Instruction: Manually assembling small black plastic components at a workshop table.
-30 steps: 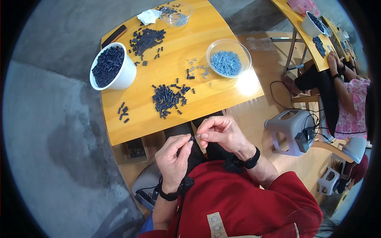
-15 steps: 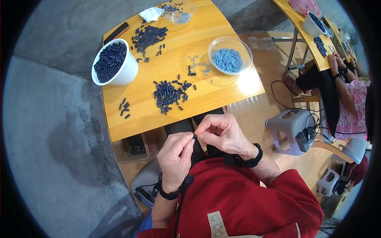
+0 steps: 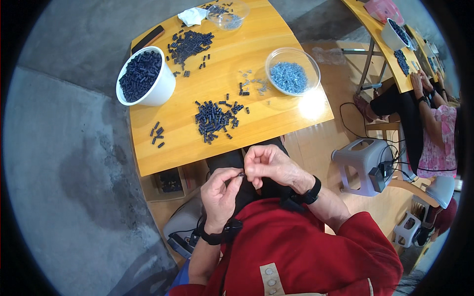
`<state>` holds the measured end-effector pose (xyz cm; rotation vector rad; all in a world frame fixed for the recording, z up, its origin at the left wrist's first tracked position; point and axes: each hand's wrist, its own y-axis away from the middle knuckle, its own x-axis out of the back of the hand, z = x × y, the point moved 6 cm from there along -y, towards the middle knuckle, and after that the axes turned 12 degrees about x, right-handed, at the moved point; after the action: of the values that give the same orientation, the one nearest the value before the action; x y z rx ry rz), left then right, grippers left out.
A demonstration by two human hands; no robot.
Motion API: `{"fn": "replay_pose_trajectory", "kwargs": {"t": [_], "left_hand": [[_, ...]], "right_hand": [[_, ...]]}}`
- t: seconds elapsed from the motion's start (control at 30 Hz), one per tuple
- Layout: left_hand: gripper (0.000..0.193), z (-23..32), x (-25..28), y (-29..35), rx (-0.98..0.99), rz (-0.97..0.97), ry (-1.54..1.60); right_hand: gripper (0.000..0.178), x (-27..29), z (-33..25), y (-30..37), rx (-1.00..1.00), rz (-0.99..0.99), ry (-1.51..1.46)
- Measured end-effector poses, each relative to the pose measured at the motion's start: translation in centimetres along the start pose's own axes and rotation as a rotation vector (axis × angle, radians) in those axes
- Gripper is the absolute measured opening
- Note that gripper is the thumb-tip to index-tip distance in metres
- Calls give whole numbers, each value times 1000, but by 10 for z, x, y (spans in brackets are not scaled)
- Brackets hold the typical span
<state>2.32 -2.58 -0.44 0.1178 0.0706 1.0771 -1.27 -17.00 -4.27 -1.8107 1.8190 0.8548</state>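
Close together over my lap, just off the table's near edge, both hands work at one small black cylindrical piece (image 3: pixel 241 174). My left hand (image 3: pixel 220 192) pinches it between thumb and forefinger. The fingertips of my right hand (image 3: pixel 270 166) are pressed together against its right end; whether they grip a second small part is hidden. Nearest on the table lies a loose pile of similar black pieces (image 3: pixel 213 121). To the right of it stands a clear round tub (image 3: pixel 316 79) of small pale-blue clear parts (image 3: pixel 288 77), with a few of these parts (image 3: pixel 256 84) scattered beside it.
A white bucket (image 3: pixel 160 89) of black pieces stands at the table's left edge. Behind lie another black pile (image 3: pixel 190 45), a dark flat bar (image 3: pixel 148 39), white tissue (image 3: pixel 193 16) and a second clear tub (image 3: pixel 228 15). Right, a person sits beyond a grey stool (image 3: pixel 360 160).
My right hand has shifted slightly, its fingers curling further down beside the piece. My left hand has turned a little and still pinches it. The whole view has moved slightly.
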Motion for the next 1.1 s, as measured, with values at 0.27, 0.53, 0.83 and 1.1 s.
{"fn": "replay_pose_trajectory", "kwargs": {"t": [0.27,0.53,0.83,1.1], "left_hand": [[14,-15,18,-5,39,116,1],[15,-12,23,-6,26,148,-8],[15,0,19,-5,-7,152,20],[13,23,2,-2,-45,68,17]], "right_hand": [[11,-5,-27,-36,645,261,1319],[11,-7,-8,-50,622,247,1570],[11,8,-14,-27,249,242,677],[10,-1,-33,8,218,28,18]]}}
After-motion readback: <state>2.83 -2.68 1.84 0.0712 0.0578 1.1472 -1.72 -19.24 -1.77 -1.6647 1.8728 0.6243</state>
